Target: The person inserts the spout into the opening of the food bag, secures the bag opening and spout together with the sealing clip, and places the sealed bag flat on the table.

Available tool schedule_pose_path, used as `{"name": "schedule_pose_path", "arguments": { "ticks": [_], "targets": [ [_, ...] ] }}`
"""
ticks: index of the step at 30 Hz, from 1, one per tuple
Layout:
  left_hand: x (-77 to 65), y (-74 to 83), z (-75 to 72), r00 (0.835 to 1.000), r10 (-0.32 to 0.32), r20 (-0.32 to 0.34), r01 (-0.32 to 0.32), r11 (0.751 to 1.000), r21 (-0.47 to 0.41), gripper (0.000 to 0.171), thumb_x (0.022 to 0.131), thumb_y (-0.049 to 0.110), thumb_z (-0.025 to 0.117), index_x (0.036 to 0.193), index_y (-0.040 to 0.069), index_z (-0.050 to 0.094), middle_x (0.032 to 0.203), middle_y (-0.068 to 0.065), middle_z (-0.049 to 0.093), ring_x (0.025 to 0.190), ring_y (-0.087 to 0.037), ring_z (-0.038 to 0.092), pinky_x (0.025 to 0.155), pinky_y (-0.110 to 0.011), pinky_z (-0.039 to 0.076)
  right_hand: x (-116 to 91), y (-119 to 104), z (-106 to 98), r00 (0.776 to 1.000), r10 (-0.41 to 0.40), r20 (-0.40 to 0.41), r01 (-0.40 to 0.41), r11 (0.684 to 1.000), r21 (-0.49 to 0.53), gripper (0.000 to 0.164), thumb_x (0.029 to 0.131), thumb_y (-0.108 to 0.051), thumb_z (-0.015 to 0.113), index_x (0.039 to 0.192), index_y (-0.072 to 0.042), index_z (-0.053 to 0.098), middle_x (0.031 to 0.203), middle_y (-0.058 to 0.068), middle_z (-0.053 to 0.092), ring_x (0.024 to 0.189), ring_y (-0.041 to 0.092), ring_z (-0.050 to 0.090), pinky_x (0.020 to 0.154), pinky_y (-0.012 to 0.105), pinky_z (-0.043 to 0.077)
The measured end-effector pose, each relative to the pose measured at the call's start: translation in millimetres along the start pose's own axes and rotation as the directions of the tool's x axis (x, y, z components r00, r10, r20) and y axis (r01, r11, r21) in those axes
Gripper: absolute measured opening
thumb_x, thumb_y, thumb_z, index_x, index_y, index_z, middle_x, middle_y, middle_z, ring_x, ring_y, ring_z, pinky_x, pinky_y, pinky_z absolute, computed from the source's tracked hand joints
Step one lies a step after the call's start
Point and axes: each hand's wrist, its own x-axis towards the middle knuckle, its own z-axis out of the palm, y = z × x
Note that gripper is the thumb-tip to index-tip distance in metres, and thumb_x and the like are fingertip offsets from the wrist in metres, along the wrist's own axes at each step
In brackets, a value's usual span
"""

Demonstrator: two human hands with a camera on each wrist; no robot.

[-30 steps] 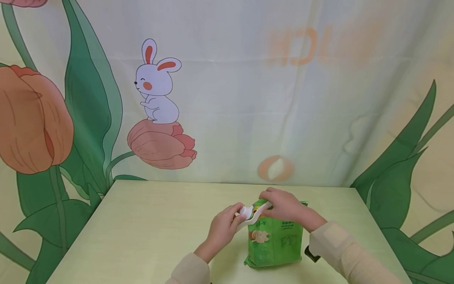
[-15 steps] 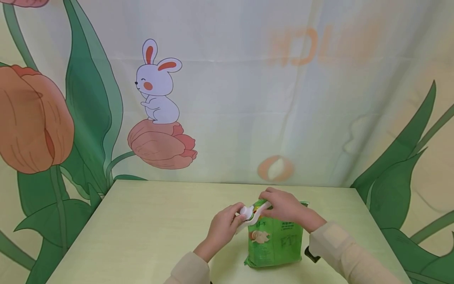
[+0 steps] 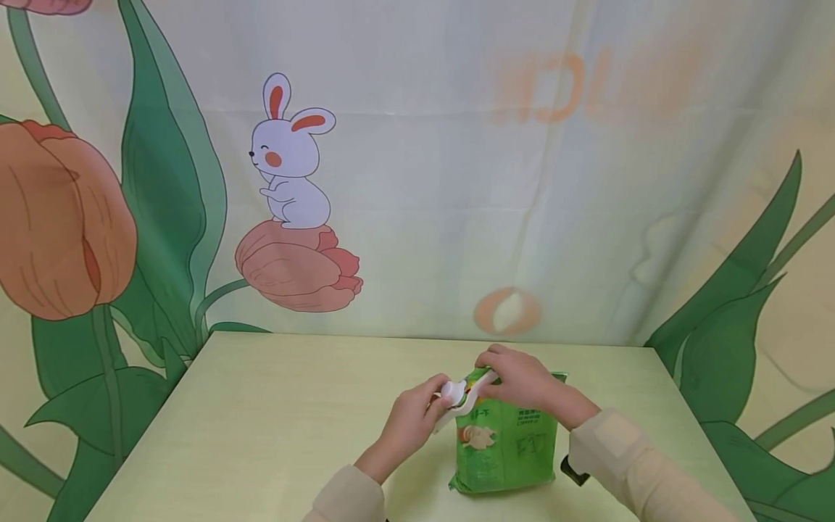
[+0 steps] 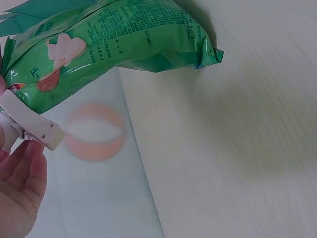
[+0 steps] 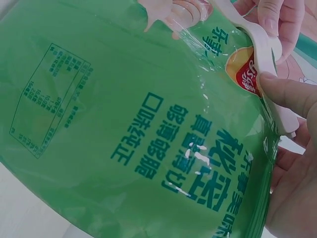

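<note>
A green potato chip bag (image 3: 505,460) stands upright on the table, its top edge between my hands. Across that top edge runs a white bag clip (image 5: 263,47) with a round white cap (image 3: 453,392) near its left end. My left hand (image 3: 409,415) pinches this capped end between thumb and fingers. At the other end my right hand (image 3: 522,378) grips the clip and the bag's top corner, its thumb lying on the clip in the right wrist view. In the left wrist view the clip's end (image 4: 49,136) sticks out past the left fingertips.
The pale wooden table (image 3: 274,420) extends to the left of the bag. Behind its far edge hangs a curtain (image 3: 404,181) printed with a rabbit and tulips. A small dark object (image 3: 574,470) shows below the right sleeve.
Almost nothing differs. Both hands keep their hold on the clip, with the left fingers and clip end shifting very slightly, and the bag stays in place.
</note>
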Motion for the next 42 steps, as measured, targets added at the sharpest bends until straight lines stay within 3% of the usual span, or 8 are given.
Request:
{"name": "schedule_pose_path", "arguments": {
  "ticks": [6, 12, 22, 32, 42],
  "targets": [
    [-1.8, 0.6, 1.1, 1.0, 0.009, 0.018, -0.009, 1.0, -0.003, 0.018, 0.09, 0.022, 0.049, 0.106, 0.015, 0.047, 0.1, -0.007, 0.065, 0.088, -0.016, 0.062, 0.07, -0.027, 0.051, 0, -1, -1, 1.0, -0.022, -0.021, 0.022, 1.0, 0.0, 0.026, 0.077, -0.025, 0.067, 0.1, -0.014, 0.06, 0.1, -0.002, 0.055, 0.077, 0.009, 0.053, 0.065, 0.026, 0.045],
    [-2.9, 1.2, 1.9, 0.999, 0.026, 0.024, -0.026, 1.0, 0.0, 0.019, 0.091, 0.019, 0.047, 0.108, 0.012, 0.044, 0.093, -0.009, 0.065, 0.08, -0.014, 0.061, 0.064, -0.023, 0.048, -1, -2, -3, 0.999, -0.034, -0.016, 0.035, 0.999, 0.021, 0.026, 0.078, -0.026, 0.067, 0.1, -0.014, 0.059, 0.1, -0.002, 0.054, 0.077, 0.009, 0.054, 0.066, 0.026, 0.045],
    [-2.6, 0.3, 3.3, 0.999, 0.038, 0.021, -0.038, 0.999, 0.003, 0.02, 0.091, 0.018, 0.048, 0.109, 0.01, 0.045, 0.093, -0.009, 0.065, 0.081, -0.015, 0.062, 0.064, -0.023, 0.048, 0, 1, -8, 1.0, -0.019, 0.014, 0.016, 0.982, 0.189, 0.026, 0.078, -0.021, 0.067, 0.08, -0.015, 0.042, 0.074, -0.006, 0.049, 0.057, 0.009, 0.039, 0.052, 0.022, 0.035],
    [-1.9, -0.7, 4.3, 0.999, 0.026, 0.033, -0.026, 1.0, 0.008, 0.021, 0.091, 0.02, 0.047, 0.109, 0.01, 0.045, 0.099, -0.01, 0.064, 0.087, -0.017, 0.063, 0.067, -0.025, 0.049, -1, 4, -14, 0.993, -0.112, 0.025, 0.105, 0.977, 0.187, 0.022, 0.078, -0.016, 0.065, 0.072, -0.014, 0.044, 0.071, -0.006, 0.045, 0.057, 0.007, 0.036, 0.056, 0.021, 0.033],
    [-0.8, 1.9, 1.3, 0.998, 0.027, 0.059, -0.029, 0.999, 0.045, 0.02, 0.091, 0.021, 0.046, 0.107, 0.01, 0.044, 0.098, -0.01, 0.063, 0.086, -0.017, 0.062, 0.068, -0.025, 0.049, 2, 4, -10, 0.992, -0.121, 0.02, 0.114, 0.971, 0.208, 0.021, 0.08, -0.016, 0.063, 0.073, -0.016, 0.043, 0.068, -0.008, 0.044, 0.055, 0.006, 0.037, 0.054, 0.02, 0.035]
  ]
}}
